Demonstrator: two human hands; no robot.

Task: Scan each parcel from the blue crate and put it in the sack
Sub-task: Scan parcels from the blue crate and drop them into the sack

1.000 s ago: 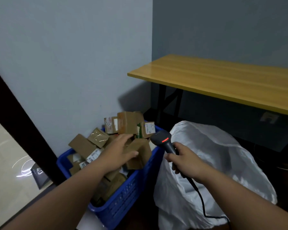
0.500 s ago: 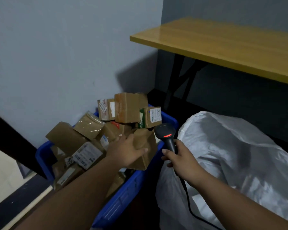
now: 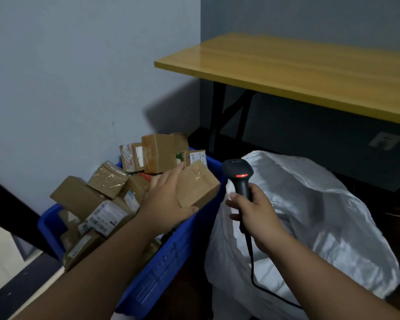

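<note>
So the left hand [image 3: 165,199] has its fingers wrapped round a small brown taped parcel [image 3: 198,184], thumb under the near edge and fingertips up over the far side. The parcel sits tilted, right over the crate's right-hand rim, just left of the scanner head.

The right hand [image 3: 255,214] is gripping the handle of a black barcode scanner [image 3: 239,175], held upright with the head above the fist. There's a red light glowing on the scanner's head, and its black cable [image 3: 254,273] runs down from the bottom of the handle, under the right forearm, across the front of the sack.

Under and to the left of the left hand is the blue crate [image 3: 162,271], piled with more brown boxes. A few worth mentioning: one with a big white label [image 3: 106,215] just left of the left wrist, a shiny tape-wrapped one [image 3: 108,179] further left and back, and a taller stack [image 3: 159,153] against the wall beyond the left fingertips.

Right of the right hand, and below it, is the white sack [image 3: 321,222], crumpled, with its mouth up toward the back. It's touching or very nearly touching the crate's right side.

Beyond both hands there's a yellow-topped table [image 3: 298,72] with black legs, standing above and behind the sack, and a grey wall [image 3: 79,77] behind the crate.
</note>
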